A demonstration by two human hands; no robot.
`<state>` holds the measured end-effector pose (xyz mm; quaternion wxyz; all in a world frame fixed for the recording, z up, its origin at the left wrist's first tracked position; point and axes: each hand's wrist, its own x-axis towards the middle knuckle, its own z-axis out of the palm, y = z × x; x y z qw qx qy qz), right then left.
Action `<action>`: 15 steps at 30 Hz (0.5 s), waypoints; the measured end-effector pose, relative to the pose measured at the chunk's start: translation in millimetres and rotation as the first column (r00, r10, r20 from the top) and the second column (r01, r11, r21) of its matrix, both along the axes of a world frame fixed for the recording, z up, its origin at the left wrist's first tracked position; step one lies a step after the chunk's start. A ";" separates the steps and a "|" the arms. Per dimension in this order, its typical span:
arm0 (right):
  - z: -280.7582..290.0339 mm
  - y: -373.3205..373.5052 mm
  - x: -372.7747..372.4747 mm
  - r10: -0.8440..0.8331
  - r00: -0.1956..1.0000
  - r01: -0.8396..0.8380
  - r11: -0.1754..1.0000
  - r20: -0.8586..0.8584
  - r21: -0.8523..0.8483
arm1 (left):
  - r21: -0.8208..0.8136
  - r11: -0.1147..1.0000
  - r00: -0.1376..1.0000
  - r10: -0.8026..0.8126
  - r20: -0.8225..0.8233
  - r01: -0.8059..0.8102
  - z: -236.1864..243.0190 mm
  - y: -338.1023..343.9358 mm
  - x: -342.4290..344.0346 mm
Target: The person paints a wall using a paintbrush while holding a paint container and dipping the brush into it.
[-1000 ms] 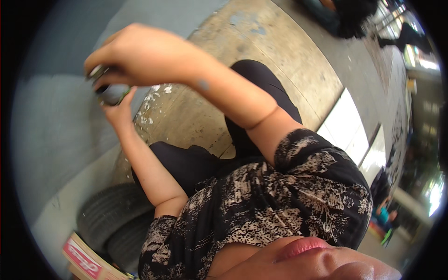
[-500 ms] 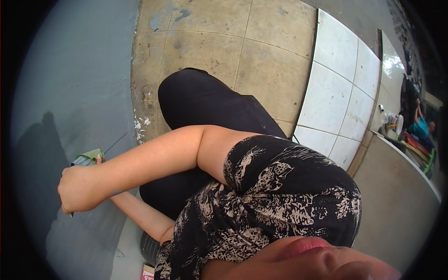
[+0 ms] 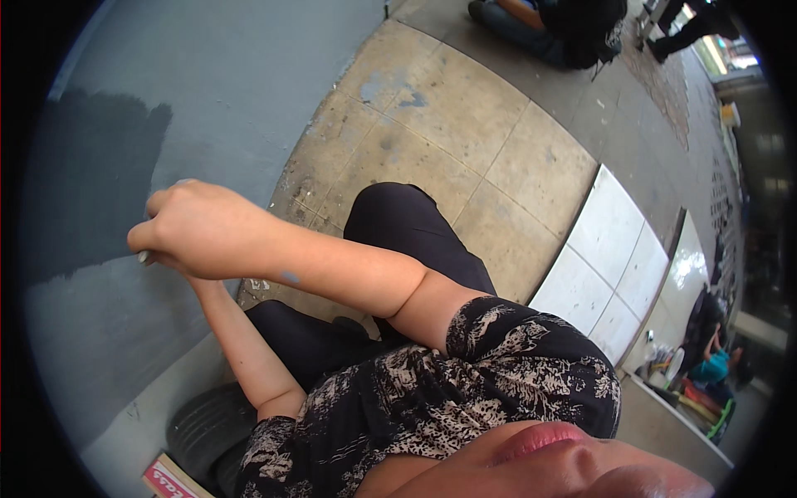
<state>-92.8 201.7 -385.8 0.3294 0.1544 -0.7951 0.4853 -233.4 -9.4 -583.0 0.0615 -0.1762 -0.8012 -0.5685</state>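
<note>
My right hand (image 3: 187,228) is closed beside a grey wall (image 3: 224,91), its fingers curled round something small and pale, mostly hidden, that I cannot make out. Behind it is my left hand (image 3: 201,278), of which little more than the wrist shows; its fingers and anything in them are hidden. The wall carries a darker grey patch (image 3: 87,191) just left of my hands. My black-trousered legs (image 3: 398,224) are bent on beige, paint-spotted floor tiles (image 3: 498,141).
Dark tires (image 3: 199,419) and a red-and-tan carton (image 3: 170,477) lie by the wall. White tiles (image 3: 594,232) run along the right. A seated person (image 3: 548,33), a standing person (image 3: 689,37) and someone in teal (image 3: 716,365) are farther off, near a yellow container (image 3: 730,114).
Since half a second ago, my right hand has risen and moved rightward in the picture. The green item then seen in my left hand is now hidden. The view has rotated, showing people at the top again.
</note>
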 end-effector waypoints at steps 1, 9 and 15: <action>1.4 1.6 2.2 0.005 1.000 -0.005 1.000 0.022 0.001 | 0.009 1.000 1.000 0.008 -0.001 -0.008 0.8 7.2 9.1; -6.7 34.0 0.1 0.140 0.976 -0.150 0.988 0.170 0.047 | 0.045 0.999 1.000 0.026 -0.009 -0.026 3.3 49.8 53.2; -7.9 61.5 -4.7 0.161 0.958 -0.193 0.974 0.239 0.119 | 0.110 0.990 0.982 -0.106 0.156 0.089 4.9 70.0 62.9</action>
